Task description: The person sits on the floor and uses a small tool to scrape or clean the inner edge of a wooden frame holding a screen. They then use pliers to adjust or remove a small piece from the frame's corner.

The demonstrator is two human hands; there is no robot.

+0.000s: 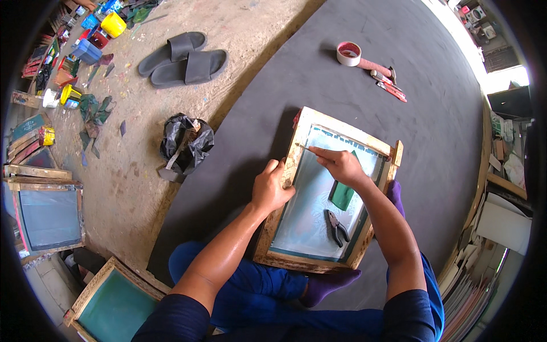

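Observation:
A wooden screen-printing frame [307, 263] with pale translucent mesh lies tilted across my lap and the dark surface. My left hand [270, 191] is wrapped round its left bar, thumb on the inner side. Over the upper mesh, my right hand [342, 165] pinches a thin, pointed metal tool [304, 148], its tip at the left bar; its exact kind is too small to make out. Partly under my right hand, a green flat piece [342, 197] rests on the mesh. Below that lie pliers [337, 228] with dark handles, jaws toward the top.
Beyond the frame, a tape roll [348, 53], a hammer [377, 66] and a red cutter [392, 91] lie on the dark surface. A black plastic bag [187, 143] and sandals [185, 60] are on the floor at left. More screen frames [48, 216] and paint containers [114, 24] stand farther left.

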